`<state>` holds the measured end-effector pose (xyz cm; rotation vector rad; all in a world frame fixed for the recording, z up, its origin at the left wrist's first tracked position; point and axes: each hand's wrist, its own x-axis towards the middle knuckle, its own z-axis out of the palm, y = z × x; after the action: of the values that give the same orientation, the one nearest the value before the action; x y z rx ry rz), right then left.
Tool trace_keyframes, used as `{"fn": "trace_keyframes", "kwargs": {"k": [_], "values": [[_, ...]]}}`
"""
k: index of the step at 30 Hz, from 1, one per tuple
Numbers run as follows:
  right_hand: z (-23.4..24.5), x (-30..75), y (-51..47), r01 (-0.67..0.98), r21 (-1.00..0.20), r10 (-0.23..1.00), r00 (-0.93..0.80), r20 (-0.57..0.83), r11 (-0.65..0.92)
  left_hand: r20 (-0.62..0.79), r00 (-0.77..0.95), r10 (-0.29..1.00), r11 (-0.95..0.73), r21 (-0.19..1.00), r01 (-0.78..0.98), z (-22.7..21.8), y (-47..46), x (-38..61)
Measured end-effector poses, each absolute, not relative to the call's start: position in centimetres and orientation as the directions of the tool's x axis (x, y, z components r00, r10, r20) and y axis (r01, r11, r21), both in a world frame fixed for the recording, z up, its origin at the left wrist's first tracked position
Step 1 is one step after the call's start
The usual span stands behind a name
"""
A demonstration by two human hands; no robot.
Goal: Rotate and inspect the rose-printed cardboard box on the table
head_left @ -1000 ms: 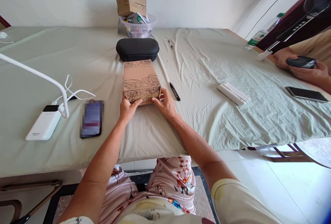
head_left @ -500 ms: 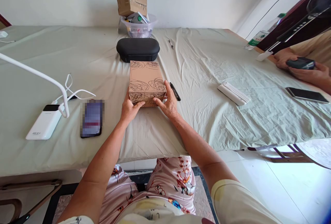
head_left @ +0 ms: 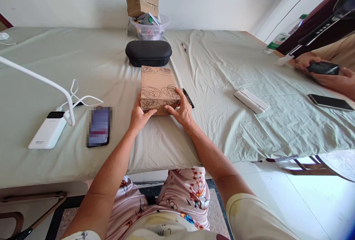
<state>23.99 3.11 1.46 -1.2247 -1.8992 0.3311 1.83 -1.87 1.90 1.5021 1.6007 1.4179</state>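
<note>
A brown cardboard box point(head_left: 158, 81) with black scribbled loops on its top and near side is between my two hands on the cloth-covered table. My left hand point(head_left: 139, 116) grips its near left corner, thumb across the front face. At the near right corner, my right hand point(head_left: 182, 110) holds it with the thumb on the front and a finger at the top edge. Some fingers of both hands are hidden by the box. A black marker point(head_left: 188, 98) lies just right of my right hand. Behind the box sits a black zip case point(head_left: 148, 53).
Left are a phone point(head_left: 98, 127), a white power bank point(head_left: 47, 131) with cables and a white lamp arm point(head_left: 41, 80). A plastic basin point(head_left: 149, 31) bears another box point(head_left: 142, 2). Right lie a pale power bank point(head_left: 251, 100) and phone point(head_left: 330, 102); another person's hands point(head_left: 327, 79) hold a dark object.
The box has turned slightly, its far end shifting a little to the right, with both hands still on it. The view has moved slightly.
</note>
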Motion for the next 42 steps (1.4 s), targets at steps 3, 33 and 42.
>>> {"fn": "trace_keyframes", "kwargs": {"k": [3,33,42], "values": [[1.65,23.98,2.98,0.619,-0.62,0.853,-0.171,0.492,0.482,0.313,-0.236,0.92,-0.208,0.9,0.384,1.79,-1.82,1.84],[1.6,23.78,2.87,0.557,-0.652,0.845,-0.199,0.497,0.514,0.304,-0.282,0.91,-0.159,0.884,0.44,1.89,-1.71,1.6],[1.36,23.36,2.62,0.484,-0.753,0.889,-0.143,0.434,0.446,0.397,-0.284,0.873,-0.278,0.882,0.38,1.4,-1.65,1.11]]}}
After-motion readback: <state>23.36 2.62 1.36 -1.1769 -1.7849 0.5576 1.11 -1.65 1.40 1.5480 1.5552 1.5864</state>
